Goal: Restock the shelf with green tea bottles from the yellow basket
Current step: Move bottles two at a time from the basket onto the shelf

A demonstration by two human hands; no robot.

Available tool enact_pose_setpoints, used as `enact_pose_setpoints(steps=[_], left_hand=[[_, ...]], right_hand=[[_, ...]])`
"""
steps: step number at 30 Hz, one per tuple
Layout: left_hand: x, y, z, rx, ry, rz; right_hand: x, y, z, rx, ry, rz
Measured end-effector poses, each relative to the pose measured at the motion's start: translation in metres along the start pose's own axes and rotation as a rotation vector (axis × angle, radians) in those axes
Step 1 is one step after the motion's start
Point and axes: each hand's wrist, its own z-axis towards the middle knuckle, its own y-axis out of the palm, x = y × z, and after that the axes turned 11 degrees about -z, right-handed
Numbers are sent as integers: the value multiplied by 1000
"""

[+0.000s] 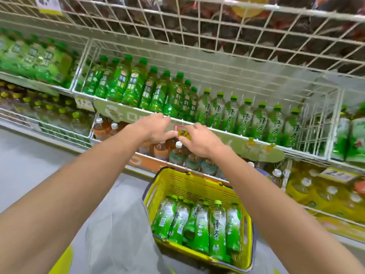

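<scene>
A yellow basket [189, 186] stands on the floor below the shelf, with several green tea bottles [217, 228] lying in it. On the wire shelf [233, 134] a row of matching light-capped green tea bottles [246, 117] stands upright, right of darker green bottles [138, 86]. Both my hands are at the shelf's front edge. My left hand [156, 128] and my right hand [199, 140] pinch a small yellow price tag [184, 133] between them. Neither hand holds a bottle.
A wire rack [217, 26] with dark packaged goods overhangs the shelf. Brown tea bottles [160, 149] stand on the shelf below, yellow-labelled bottles [316, 192] at lower right. More green packs [35, 60] lie at upper left. Grey floor [39, 155] spreads to the left.
</scene>
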Motion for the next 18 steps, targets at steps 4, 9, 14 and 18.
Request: enact_pose_setpoints(steps=[4, 9, 14, 18], left_hand=[[7, 49, 6, -76, 38, -26], [14, 122, 4, -208, 50, -38], [12, 186, 2, -368, 50, -66], [2, 233, 4, -478, 30, -94]], right_hand=[[12, 42, -22, -96, 41, 4], [15, 95, -51, -254, 108, 50], [8, 159, -73, -405, 147, 92], [-2, 211, -81, -517, 220, 147]])
